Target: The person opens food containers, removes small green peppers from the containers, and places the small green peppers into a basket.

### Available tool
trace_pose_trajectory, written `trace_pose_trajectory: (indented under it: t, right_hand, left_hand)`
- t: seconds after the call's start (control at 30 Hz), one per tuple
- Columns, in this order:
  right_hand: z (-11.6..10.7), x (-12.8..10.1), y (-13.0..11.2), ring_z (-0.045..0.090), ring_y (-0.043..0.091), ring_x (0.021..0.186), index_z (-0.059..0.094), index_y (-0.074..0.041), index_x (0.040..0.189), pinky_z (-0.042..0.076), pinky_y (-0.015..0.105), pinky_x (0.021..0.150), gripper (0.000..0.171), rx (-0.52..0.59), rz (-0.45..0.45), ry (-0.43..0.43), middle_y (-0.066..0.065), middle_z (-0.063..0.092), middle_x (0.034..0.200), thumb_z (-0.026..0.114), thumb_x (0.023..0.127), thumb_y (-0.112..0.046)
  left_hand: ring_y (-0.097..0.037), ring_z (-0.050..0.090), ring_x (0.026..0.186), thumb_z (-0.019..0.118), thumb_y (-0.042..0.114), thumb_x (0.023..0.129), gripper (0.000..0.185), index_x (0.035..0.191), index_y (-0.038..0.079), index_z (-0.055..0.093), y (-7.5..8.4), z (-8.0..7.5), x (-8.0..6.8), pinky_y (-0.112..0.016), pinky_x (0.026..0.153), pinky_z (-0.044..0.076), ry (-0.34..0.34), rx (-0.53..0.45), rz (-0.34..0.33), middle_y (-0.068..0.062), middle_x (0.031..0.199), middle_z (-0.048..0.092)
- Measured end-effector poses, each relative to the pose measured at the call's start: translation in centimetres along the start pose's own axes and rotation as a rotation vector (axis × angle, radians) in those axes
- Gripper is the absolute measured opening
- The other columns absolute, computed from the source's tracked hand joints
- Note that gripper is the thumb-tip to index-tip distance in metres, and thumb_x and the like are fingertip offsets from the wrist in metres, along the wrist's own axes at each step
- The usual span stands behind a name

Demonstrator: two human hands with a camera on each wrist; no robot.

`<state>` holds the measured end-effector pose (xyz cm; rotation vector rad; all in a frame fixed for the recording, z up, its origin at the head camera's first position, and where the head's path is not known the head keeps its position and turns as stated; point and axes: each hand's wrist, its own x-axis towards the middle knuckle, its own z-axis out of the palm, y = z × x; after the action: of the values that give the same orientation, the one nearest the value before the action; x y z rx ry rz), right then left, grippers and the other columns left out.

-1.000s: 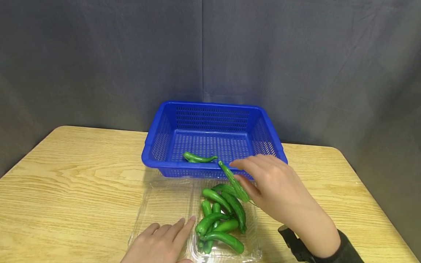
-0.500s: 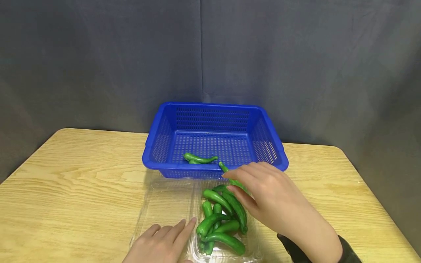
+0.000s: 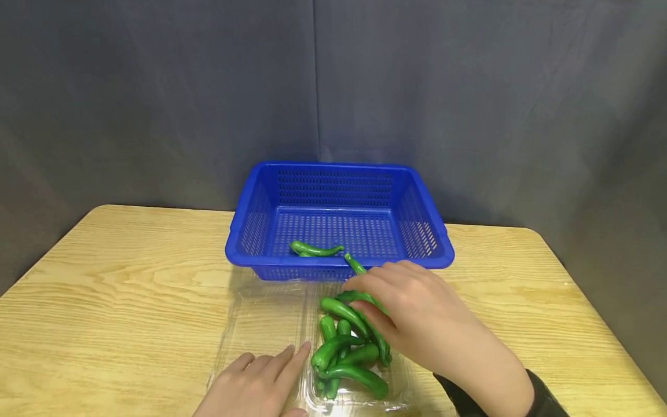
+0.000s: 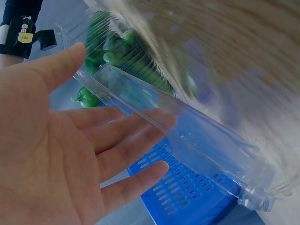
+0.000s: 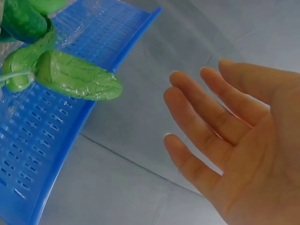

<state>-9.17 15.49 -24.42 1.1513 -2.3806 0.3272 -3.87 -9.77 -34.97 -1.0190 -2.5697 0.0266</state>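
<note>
Moved: right hand (image 3: 417,313) is being lowered from basket rim onto peppers (image 3: 349,347)
R hand: fingers straight, nothing being gripped
L hand (image 3: 257,388): being pressed flat on clear tray (image 3: 260,324)
Peppers: in tray, near blue basket (image 3: 339,174)

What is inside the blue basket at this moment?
One green pepper lies on the floor of the blue basket, near its front wall. The front right corner is partly hidden behind the right hand, so nothing can be confirmed there.

Right hand (image 3: 417,313) over peppers (image 3: 346,347) in clear tray (image 3: 260,324); left hand (image 3: 255,385) flat on it
</note>
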Motion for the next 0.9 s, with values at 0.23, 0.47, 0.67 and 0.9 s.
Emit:
trace_pose_trajectory:
  t: [0.23, 0.47, 0.67, 0.9]
  right_hand:
    - [0.25, 0.04, 0.39, 0.063, 0.010, 0.077, 0.071, -0.013, 0.103, 0.053, 0.031, 0.072, 0.026, 0.030, 0.005, -0.045, -0.007, 0.069, 0.090, 0.081, 0.080, -0.009]
    - [0.17, -0.15, -0.18, 0.065, 0.010, 0.082, 0.071, -0.017, 0.107, 0.054, 0.033, 0.072, 0.027, 0.092, 0.100, -0.215, -0.010, 0.070, 0.096, 0.080, 0.082, -0.013]
    - [0.40, -0.33, -0.39, 0.066, 0.012, 0.095, 0.070, -0.015, 0.115, 0.055, 0.034, 0.081, 0.036, 0.107, 0.133, -0.333, -0.006, 0.069, 0.106, 0.082, 0.081, -0.016]
    - [1.05, -0.52, 0.00, 0.066, 0.014, 0.095, 0.069, -0.013, 0.116, 0.056, 0.034, 0.079, 0.039, 0.119, 0.155, -0.383, -0.003, 0.068, 0.107, 0.083, 0.079, -0.014]
  left_hand:
    - [-0.017, 0.069, 0.089, 0.032, 0.065, 0.098, 0.074, 0.134, 0.007, 0.060, -0.25, 0.04, 0.09, -0.033, 0.072, 0.054, 0.034, 0.014, 0.017, -0.004, 0.113, 0.071]
    - [-0.018, 0.069, 0.092, 0.036, 0.065, 0.097, 0.074, 0.137, 0.007, 0.058, -0.45, -0.06, 0.19, -0.035, 0.074, 0.055, -0.029, -0.003, 0.016, -0.004, 0.117, 0.070]
    - [-0.017, 0.069, 0.091, 0.033, 0.067, 0.097, 0.075, 0.137, 0.008, 0.058, -0.23, 0.01, -0.03, -0.034, 0.072, 0.055, -0.042, -0.028, -0.005, -0.003, 0.115, 0.071]
    - [-0.017, 0.069, 0.091, 0.036, 0.065, 0.098, 0.072, 0.137, 0.009, 0.058, -0.18, -0.02, 0.01, -0.034, 0.073, 0.055, -0.037, -0.020, 0.009, -0.003, 0.115, 0.071]
